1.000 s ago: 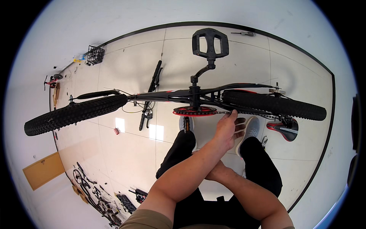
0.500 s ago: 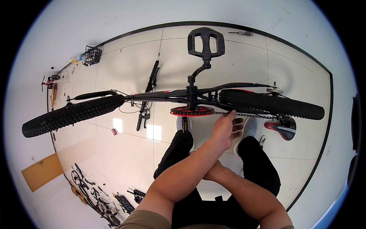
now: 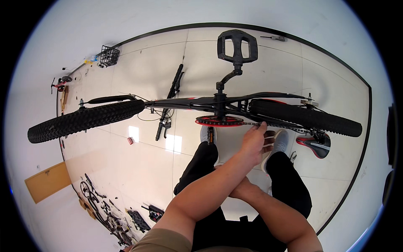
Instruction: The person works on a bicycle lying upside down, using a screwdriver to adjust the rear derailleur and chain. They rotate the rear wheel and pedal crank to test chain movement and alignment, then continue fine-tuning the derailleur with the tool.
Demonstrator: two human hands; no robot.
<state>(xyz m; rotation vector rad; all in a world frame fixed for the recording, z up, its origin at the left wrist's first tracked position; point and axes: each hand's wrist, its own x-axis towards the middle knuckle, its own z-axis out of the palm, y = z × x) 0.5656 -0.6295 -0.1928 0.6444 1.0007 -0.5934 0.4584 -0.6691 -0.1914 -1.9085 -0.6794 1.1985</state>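
Note:
A bicycle with a dark frame (image 3: 201, 102) stretches across in front of me, wheels uppermost. My left hand (image 3: 254, 145) reaches up to its chain (image 3: 279, 125), just right of the red-edged chainring (image 3: 219, 122). Its thumb and forefinger appear to pinch the chain, with the other fingers spread below. Beneath the left forearm lies my right hand (image 3: 244, 188), its fingers hidden by that arm. A black pedal (image 3: 237, 47) points away from me on its crank. The rear wheel (image 3: 306, 117) is to the right, the front wheel (image 3: 88, 121) to the left.
Below the frame are the handlebar (image 3: 174, 90) and a red-and-black saddle (image 3: 315, 147). A tool (image 3: 275, 38) lies by the far wall, pliers-like metal (image 3: 293, 157) near my foot. Bicycle parts (image 3: 100, 210) cover the lower left floor; a wire basket (image 3: 109, 56) stands far left.
The whole view has shifted slightly, so the bicycle appears farther right. My left hand stays at the same stretch of chain; the pedal and crank keep their position.

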